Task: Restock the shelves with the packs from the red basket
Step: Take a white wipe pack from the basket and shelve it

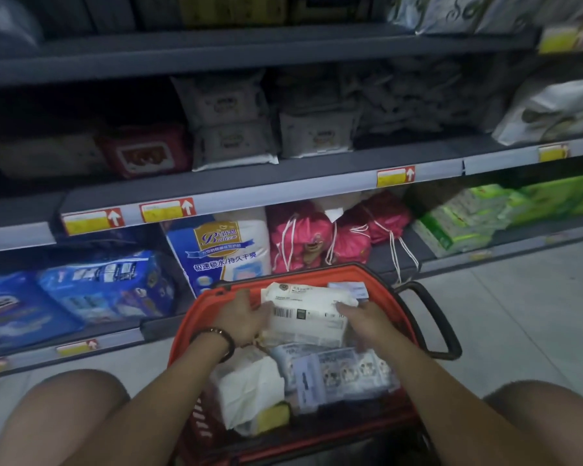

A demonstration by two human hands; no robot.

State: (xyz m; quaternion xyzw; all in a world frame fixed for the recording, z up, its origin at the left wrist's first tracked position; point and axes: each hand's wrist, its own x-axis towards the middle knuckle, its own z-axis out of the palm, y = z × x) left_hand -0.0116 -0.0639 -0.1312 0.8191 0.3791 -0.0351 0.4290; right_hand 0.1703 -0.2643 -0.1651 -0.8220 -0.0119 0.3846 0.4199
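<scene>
The red basket (196,307) sits on the floor between my knees, in front of the shelves. Inside it lie several packs. A white pack with a barcode (307,314) is at the far end, and both hands hold it: my left hand (244,316) grips its left side, my right hand (364,319) grips its right side. Nearer me lie a pale blue pack (344,375) and a white wrapped pack (249,395). On the middle shelf (283,190) stand similar white packs (229,122), stacked two high.
The basket's black handle (441,324) hangs to the right. The bottom shelf holds blue diaper packs (105,284), a tall white and blue pack (223,243), pink drawstring bags (317,237) and green packs (461,216). A red pack (145,153) lies on the middle shelf's left. Pale tiled floor (519,314) extends right.
</scene>
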